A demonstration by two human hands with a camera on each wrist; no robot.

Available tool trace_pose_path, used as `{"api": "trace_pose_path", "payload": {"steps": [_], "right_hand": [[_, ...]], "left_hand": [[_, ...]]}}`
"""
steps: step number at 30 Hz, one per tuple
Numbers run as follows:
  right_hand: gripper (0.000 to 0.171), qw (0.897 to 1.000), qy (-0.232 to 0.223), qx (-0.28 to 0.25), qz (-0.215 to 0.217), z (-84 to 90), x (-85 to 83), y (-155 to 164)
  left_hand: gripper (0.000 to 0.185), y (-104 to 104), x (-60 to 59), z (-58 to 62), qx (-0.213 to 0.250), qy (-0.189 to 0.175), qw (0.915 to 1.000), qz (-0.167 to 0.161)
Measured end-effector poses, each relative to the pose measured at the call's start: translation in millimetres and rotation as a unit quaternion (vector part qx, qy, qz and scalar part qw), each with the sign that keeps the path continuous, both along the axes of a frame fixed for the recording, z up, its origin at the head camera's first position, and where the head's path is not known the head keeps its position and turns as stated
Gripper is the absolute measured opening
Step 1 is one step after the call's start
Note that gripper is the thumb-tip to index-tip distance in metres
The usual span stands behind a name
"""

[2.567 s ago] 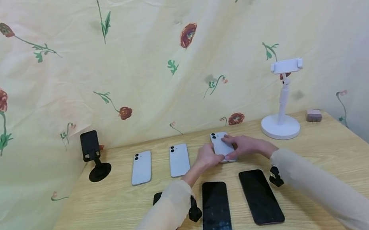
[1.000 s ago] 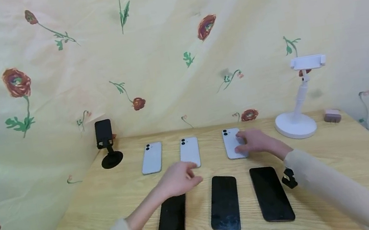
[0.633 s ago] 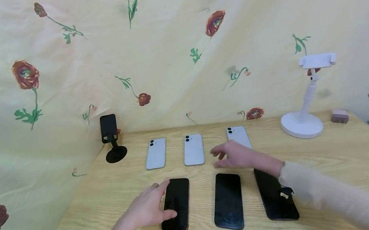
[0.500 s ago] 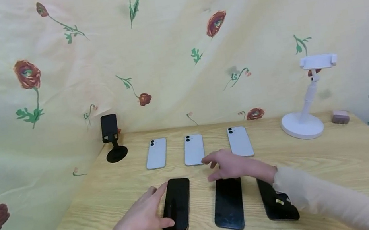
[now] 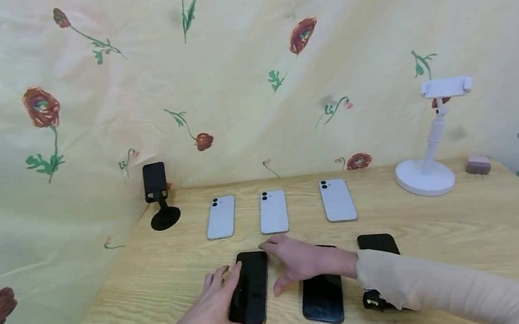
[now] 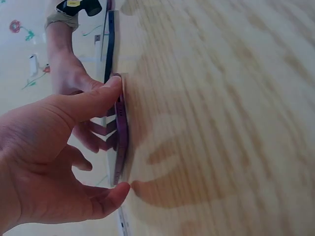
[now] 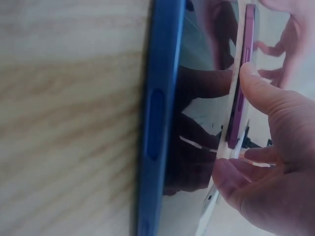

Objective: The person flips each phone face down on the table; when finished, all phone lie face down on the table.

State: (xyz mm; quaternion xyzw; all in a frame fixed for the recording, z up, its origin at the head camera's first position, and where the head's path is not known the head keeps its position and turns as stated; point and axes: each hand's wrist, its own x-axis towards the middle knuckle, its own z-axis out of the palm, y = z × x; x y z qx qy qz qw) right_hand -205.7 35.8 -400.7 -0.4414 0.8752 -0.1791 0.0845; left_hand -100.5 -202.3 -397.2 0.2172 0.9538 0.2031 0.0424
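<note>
A black-screened phone [image 5: 249,291] with a purple-red edge lies face up at the near left. My left hand [image 5: 212,311] spreads along its left side, the thumb by the lower corner and fingers by the upper one. In the left wrist view, the thumb touches the phone's purple edge [image 6: 121,123]. My right hand [image 5: 297,258] reaches leftward over the middle dark phone [image 5: 322,302], fingertips near the left phone's upper right corner. The right wrist view shows its thumb at the purple edge [image 7: 238,118]. A third dark phone [image 5: 376,243] is partly hidden by the right sleeve.
Three pale phones, left [image 5: 221,217], middle [image 5: 273,212] and right [image 5: 338,200], lie camera side up in a back row. A black phone stand [image 5: 155,178] is at the back left. A white stand [image 5: 425,181] and a small charger [image 5: 478,165] are at the back right.
My right hand has left the right pale phone and moved left and nearer. My left hand has drawn back from that phone to the left dark phone. The view has shifted slightly.
</note>
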Motion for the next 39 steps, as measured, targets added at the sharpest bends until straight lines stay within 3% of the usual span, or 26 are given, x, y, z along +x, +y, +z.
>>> {"api": "trace_pose_path", "payload": {"steps": [9,14,21,29,39], "right_hand": [[0.095,1.000,0.014,0.016,-0.005,-5.1,4.0,-5],[0.095,1.000,0.018,0.015,-0.005,-8.0,5.0,-5],[0.093,1.000,0.020,0.001,0.005,-10.8,5.5,-6],[0.091,0.998,0.055,-0.009,0.009,-13.2,8.0,-10],[0.092,0.994,0.110,0.025,0.014,-15.2,10.1,-11]], "left_hand": [[0.112,0,-3.4,-6.8,0.018,-0.020,0.9995,-0.017],[0.106,2,-2.2,-7.5,0.011,-0.013,0.9995,-0.027],[0.099,5,-2.3,-7.1,0.006,-0.034,0.9990,-0.029],[0.088,7,-1.2,-8.2,0.005,-0.037,0.9988,-0.033],[0.085,7,0.3,-9.0,0.002,-0.024,0.9992,-0.033]]}}
